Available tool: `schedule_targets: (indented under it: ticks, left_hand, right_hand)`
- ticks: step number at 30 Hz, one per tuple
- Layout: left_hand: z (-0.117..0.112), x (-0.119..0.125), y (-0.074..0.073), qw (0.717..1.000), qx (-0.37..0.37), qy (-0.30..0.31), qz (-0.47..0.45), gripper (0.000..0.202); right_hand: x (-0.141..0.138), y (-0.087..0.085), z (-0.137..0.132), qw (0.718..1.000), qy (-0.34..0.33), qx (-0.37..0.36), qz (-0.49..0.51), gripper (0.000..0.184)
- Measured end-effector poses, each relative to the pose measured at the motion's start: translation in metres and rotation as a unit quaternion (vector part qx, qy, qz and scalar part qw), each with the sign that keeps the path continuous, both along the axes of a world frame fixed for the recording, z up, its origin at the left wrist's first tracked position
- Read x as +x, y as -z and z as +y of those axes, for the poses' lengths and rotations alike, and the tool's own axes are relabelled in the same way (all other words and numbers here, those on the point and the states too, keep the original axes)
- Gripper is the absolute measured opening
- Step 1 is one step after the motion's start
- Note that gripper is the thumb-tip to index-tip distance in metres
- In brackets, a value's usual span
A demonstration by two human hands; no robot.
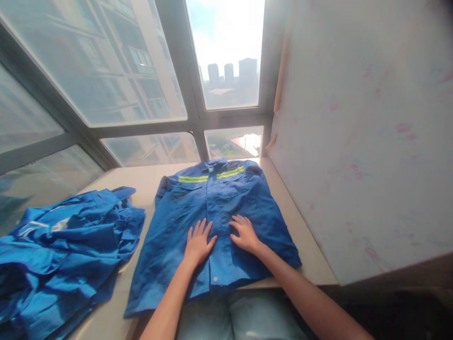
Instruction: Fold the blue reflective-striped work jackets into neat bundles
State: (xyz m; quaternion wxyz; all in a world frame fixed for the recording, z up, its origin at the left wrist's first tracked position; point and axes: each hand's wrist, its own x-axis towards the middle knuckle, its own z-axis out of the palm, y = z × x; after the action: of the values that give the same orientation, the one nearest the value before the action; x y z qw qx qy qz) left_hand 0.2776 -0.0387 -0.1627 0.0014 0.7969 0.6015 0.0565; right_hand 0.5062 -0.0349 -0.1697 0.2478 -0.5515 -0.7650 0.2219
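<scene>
A: Where does the blue work shirt [179,222] lie, and what are the hands doing?

B: It lies flat and front up on the pale table [306,241], collar toward 12 o'clock, hem hanging over the near edge at 6 o'clock; the left hand [198,243] and the right hand [245,233] rest palm down on either side of the button placket, fingers straight and slightly fanned, pinching nothing.

A: How would it handle?

B: Light and limp, I'd judge; a thin woven cloth that creases readily and slides a little on the smooth top; nothing fragile but the buttons. The shoulders beside the yellow reflective stripes [194,179], or the side seams at 3 and 9 o'clock, look like the best places to grip; holding it in the middle would only bunch it.

A: And the surroundings?

B: A rumpled heap of blue garments [63,245] sits at 9 o'clock, just beside the sleeve; a big window [141,71] with tower blocks beyond runs across 12 o'clock; a white, pink-flecked wall panel [361,141] stands at 3 o'clock, right along the table edge.
</scene>
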Motion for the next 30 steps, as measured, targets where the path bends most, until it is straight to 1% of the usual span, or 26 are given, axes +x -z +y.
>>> schedule_targets:
  ticks: [3,5,6,8,10,11,12,13,16,18,19,20,22,23,24,26,28,30]
  left_hand:
    - [0.003,-0.005,0.0,1.0,0.0,0.001,0.004,0.057]
    - [0.003,-0.006,0.0,1.0,0.012,-0.002,0.003,0.057]
    - [0.002,-0.006,0.0,1.0,0.024,-0.001,0.0,0.057]
    - [0.001,-0.007,-0.001,0.999,0.049,0.022,-0.008,0.055]
    - [-0.001,-0.007,-0.001,0.996,0.055,0.073,-0.017,0.05]
    - [-0.001,-0.008,-0.001,0.994,0.049,0.099,-0.022,0.048]
    - [-0.001,-0.009,-0.001,0.992,0.043,0.117,-0.026,0.046]
    - [-0.001,-0.009,-0.001,0.991,0.037,0.125,-0.03,0.045]
    - [0.002,-0.011,0.0,0.991,0.034,0.12,-0.043,0.044]
    - [0.005,-0.009,-0.003,0.993,0.022,0.11,-0.045,0.044]
    - [0.006,-0.006,-0.005,0.994,0.013,0.101,-0.042,0.042]
    - [0.007,-0.002,-0.009,0.995,0.006,0.089,-0.037,0.041]
    - [0.007,0.01,-0.017,0.997,0.007,0.067,-0.026,0.038]
    - [0.006,0.017,-0.019,0.998,0.014,0.062,-0.024,0.038]
    - [0.004,0.024,-0.021,0.997,0.022,0.066,-0.025,0.039]
    - [-0.003,0.036,-0.018,0.995,0.03,0.088,-0.036,0.043]
    - [-0.01,0.043,-0.01,0.992,0.026,0.109,-0.051,0.047]
    - [-0.016,0.045,0.001,0.991,0.022,0.116,-0.067,0.049]
  right_hand:
    - [0.014,-0.002,0.011,0.995,-0.021,-0.004,0.101,0.042]
    - [0.035,-0.004,0.017,0.985,-0.01,0.008,0.174,0.037]
    - [0.049,-0.005,0.02,0.98,0.016,0.021,0.198,0.036]
    - [0.082,-0.005,0.024,0.97,0.115,0.047,0.21,0.037]
    - [0.114,-0.002,0.024,0.954,0.226,0.054,0.191,0.039]
    - [0.129,0.0,0.023,0.946,0.264,0.049,0.182,0.04]
    - [0.14,0.002,0.021,0.941,0.286,0.042,0.176,0.04]
    - [0.149,0.004,0.018,0.939,0.293,0.034,0.175,0.039]
    - [0.158,0.003,0.01,0.943,0.277,0.024,0.182,0.034]
    - [0.155,-0.002,0.007,0.939,0.253,-0.008,0.231,0.032]
    - [0.152,-0.006,0.006,0.932,0.231,-0.042,0.276,0.032]
    - [0.15,-0.01,0.005,0.919,0.201,-0.085,0.328,0.032]
    - [0.147,-0.019,0.004,0.875,0.142,-0.177,0.428,0.037]
    - [0.145,-0.023,0.003,0.853,0.125,-0.211,0.46,0.04]
    - [0.144,-0.026,0.002,0.836,0.118,-0.238,0.48,0.043]
    - [0.141,-0.029,-0.001,0.818,0.113,-0.275,0.493,0.042]
    - [0.137,-0.028,-0.004,0.818,0.091,-0.304,0.48,0.039]
    - [0.132,-0.027,-0.006,0.834,0.058,-0.318,0.448,0.038]
